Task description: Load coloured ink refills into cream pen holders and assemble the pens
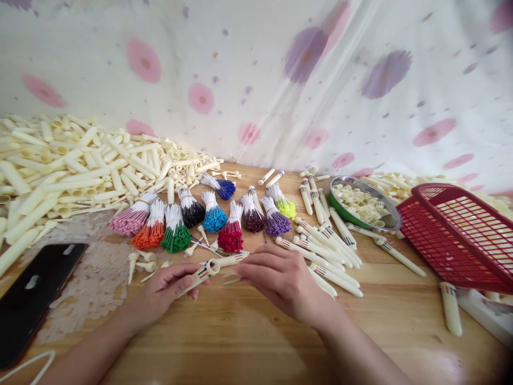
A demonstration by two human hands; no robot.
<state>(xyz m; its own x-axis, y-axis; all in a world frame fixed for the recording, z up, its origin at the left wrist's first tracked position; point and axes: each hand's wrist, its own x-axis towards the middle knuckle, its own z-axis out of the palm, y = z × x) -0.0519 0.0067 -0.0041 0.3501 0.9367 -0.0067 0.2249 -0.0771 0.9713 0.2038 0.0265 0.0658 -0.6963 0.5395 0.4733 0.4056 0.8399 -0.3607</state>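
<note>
My left hand (170, 283) grips a cream multicolour pen barrel (203, 274), tilted with its open end up and to the right. Coloured sliders show in the slots near that end. Just right of the opening, my right hand (280, 278) is closed in a pinch on thin, pale pen refills (230, 278), partly blurred. Another slotted barrel (232, 260) lies behind the fingers. Beyond the hands stand bundles of refills with coloured ends, among them red (230, 235), green (175, 235), orange (148, 232) and purple (276, 220).
Cream tubes (80, 166) are heaped at the left, above small clear pieces (92, 272) and a black phone (36, 299). Slotted pens (328, 246) lie right of centre. A green-sided bowl (340, 208) of small cream parts and a red basket (452, 235) stand at the right.
</note>
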